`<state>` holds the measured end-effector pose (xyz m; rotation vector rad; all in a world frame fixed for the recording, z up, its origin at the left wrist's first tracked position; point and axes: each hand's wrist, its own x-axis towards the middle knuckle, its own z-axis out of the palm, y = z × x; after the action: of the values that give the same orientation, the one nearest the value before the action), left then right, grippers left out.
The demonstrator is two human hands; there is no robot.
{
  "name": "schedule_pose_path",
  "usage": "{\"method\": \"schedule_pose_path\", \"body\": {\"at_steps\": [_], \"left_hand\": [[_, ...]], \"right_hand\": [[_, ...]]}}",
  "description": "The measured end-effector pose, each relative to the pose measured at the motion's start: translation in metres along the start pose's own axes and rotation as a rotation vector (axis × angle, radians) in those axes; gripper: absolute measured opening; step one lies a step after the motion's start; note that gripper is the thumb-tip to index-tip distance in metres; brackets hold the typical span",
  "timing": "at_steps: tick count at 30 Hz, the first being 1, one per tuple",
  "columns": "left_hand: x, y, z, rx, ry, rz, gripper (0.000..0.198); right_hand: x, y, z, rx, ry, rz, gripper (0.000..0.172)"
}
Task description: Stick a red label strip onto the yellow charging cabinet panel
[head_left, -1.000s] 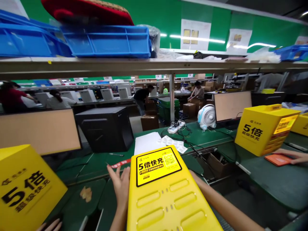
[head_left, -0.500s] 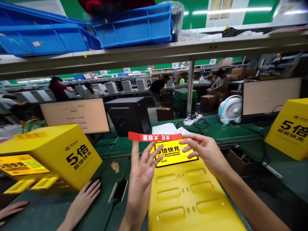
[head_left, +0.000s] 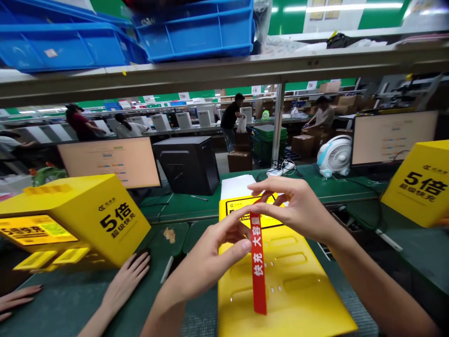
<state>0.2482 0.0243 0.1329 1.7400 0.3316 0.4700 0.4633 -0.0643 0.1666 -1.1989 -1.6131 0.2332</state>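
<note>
A red label strip (head_left: 259,276) with white characters hangs lengthwise over a yellow cabinet (head_left: 280,299) that lies in front of me. My right hand (head_left: 294,206) pinches the strip's upper end between thumb and fingers. Beside it, my left hand (head_left: 217,252) has its thumb and index finger apart, the index fingertip close to or touching the strip's top; which of these I cannot tell. At the cabinet's far end, a black-framed yellow panel (head_left: 242,203) is partly hidden by my hands.
Another yellow cabinet (head_left: 80,201) stands at left, with a co-worker's hand (head_left: 129,281) near it. A third yellow cabinet (head_left: 421,185) is at right. Behind are a monitor (head_left: 110,161), a black computer case (head_left: 187,164), white paper (head_left: 238,185) and a fan (head_left: 335,157). Blue bins (head_left: 192,32) sit overhead.
The red label strip has swung from level between both hands to hanging down from my right hand. My left hand has left its far end and turned towards my right fingers.
</note>
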Motion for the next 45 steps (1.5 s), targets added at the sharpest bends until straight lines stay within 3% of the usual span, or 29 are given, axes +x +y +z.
{"method": "schedule_pose_path", "body": {"at_steps": [3,6,9,11,13,15,17,21,24,28,32,38,41,45], "left_hand": [[-0.001,0.013,0.001,0.064,-0.048,-0.043,0.057],[-0.005,0.011,-0.002,-0.019,-0.08,-0.077,0.071],[-0.01,0.0,-0.01,-0.096,0.148,0.004,0.085],[-0.013,-0.009,-0.013,-0.046,0.265,0.054,0.069],[-0.015,-0.017,-0.01,0.019,0.205,0.017,0.036],[-0.016,-0.023,-0.003,0.01,0.137,-0.062,0.03],[-0.016,-0.028,0.004,-0.052,0.15,-0.134,0.03],[-0.016,-0.034,0.011,-0.095,0.284,-0.143,0.033],[-0.017,-0.032,0.013,-0.016,0.502,-0.053,0.033],[-0.022,-0.022,0.022,0.115,0.779,0.032,0.041],[-0.023,-0.019,0.027,0.173,0.798,0.072,0.026],[-0.021,-0.025,0.026,0.404,0.914,0.271,0.009],[-0.021,-0.024,0.025,0.502,0.923,0.355,0.01],[-0.019,-0.03,0.023,0.315,0.919,0.239,0.01]], "right_hand": [[0.003,-0.008,0.001,-0.064,-0.02,-0.101,0.013],[-0.008,-0.014,0.0,-0.107,0.155,-0.199,0.014],[-0.024,-0.018,-0.004,-0.073,0.431,-0.201,0.013],[-0.033,-0.018,-0.007,-0.057,0.531,-0.147,0.011],[-0.038,-0.015,-0.006,-0.044,0.542,-0.082,0.009],[-0.042,-0.011,-0.004,-0.014,0.566,-0.018,0.007],[-0.044,-0.008,-0.002,0.027,0.613,0.033,0.006],[-0.051,0.0,-0.004,0.081,0.61,0.085,0.003],[-0.057,0.01,-0.006,0.156,0.592,0.151,0.005],[-0.063,0.024,-0.002,0.188,0.712,0.143,0.007],[-0.067,0.028,0.0,0.18,0.794,0.122,0.015],[-0.078,0.031,-0.001,0.189,0.71,0.185,0.011],[-0.08,0.03,0.002,0.142,0.742,0.189,0.009],[-0.08,0.032,0.006,0.03,0.766,0.201,0.006]]}}
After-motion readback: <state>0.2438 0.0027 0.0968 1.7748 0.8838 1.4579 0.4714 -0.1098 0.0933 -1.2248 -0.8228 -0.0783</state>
